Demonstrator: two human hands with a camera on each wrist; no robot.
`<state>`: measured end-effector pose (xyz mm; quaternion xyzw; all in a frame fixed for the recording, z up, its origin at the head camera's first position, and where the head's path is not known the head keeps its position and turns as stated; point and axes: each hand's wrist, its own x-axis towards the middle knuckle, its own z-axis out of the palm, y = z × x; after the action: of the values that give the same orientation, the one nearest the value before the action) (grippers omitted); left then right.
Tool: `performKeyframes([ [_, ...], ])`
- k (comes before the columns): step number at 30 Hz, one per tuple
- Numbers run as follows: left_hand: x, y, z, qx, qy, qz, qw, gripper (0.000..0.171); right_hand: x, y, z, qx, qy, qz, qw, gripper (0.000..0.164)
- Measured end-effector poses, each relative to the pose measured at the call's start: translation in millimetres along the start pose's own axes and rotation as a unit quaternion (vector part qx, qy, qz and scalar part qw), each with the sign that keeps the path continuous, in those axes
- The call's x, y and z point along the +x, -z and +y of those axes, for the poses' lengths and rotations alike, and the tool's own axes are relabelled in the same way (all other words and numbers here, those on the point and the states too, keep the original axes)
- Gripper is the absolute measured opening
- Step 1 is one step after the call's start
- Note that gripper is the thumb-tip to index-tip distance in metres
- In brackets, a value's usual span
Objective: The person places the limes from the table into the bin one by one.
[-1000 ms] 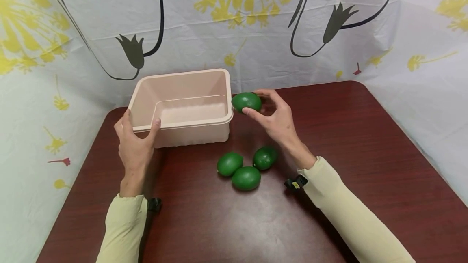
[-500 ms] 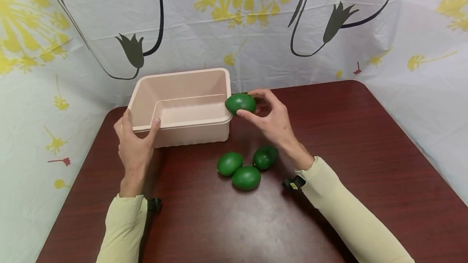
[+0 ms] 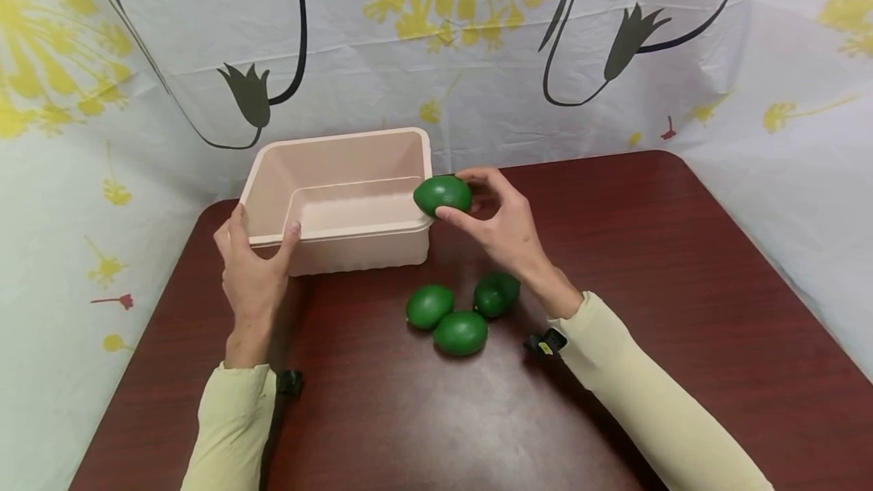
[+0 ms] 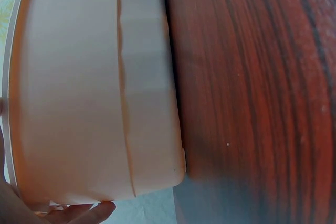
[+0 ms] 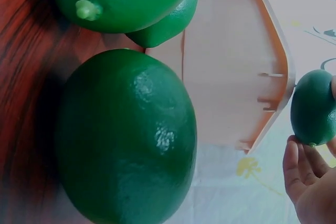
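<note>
right hand (image 3: 510, 229): pinches fruit (image 3: 442, 194), fingers (image 3: 486, 173) partly hidden | left hand (image 3: 255, 273): wrist-view cropped

The counter (image 3: 682, 286) is a dark reddish-brown top with streaky wood grain, its far corners rounded near ten and two o'clock and a pale glare toward six. At about ten o'clock a beige bin (image 3: 361, 248) stands upright on it. Toward four o'clock from the bin, near but apart, three glossy green fruits lie clustered: a nine o'clock fruit (image 3: 430, 306), a six o'clock fruit (image 3: 461, 333) and a two o'clock fruit (image 3: 496, 295). They seem to touch, though the overlap makes that hard to confirm.
</note>
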<state>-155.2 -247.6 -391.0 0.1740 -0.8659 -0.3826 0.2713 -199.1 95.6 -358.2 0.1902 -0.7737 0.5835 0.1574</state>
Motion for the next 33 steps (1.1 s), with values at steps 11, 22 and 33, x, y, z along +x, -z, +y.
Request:
performKeyframes([
  [11,1.1,-0.2,-0.2,-0.003,-0.003,-0.001,1.0,0.092,2,-6,-6,0.021,-0.006,-0.005,1.0,0.053],
  [22,0.6,0.1,-0.4,-0.004,-0.003,-0.003,1.0,0.093,5,-12,-6,0.018,-0.011,-0.016,1.0,0.053],
  [33,0.9,-0.2,-0.9,-0.005,-0.003,-0.004,1.0,0.093,7,-19,-9,0.022,0.005,-0.03,0.999,0.055],
])
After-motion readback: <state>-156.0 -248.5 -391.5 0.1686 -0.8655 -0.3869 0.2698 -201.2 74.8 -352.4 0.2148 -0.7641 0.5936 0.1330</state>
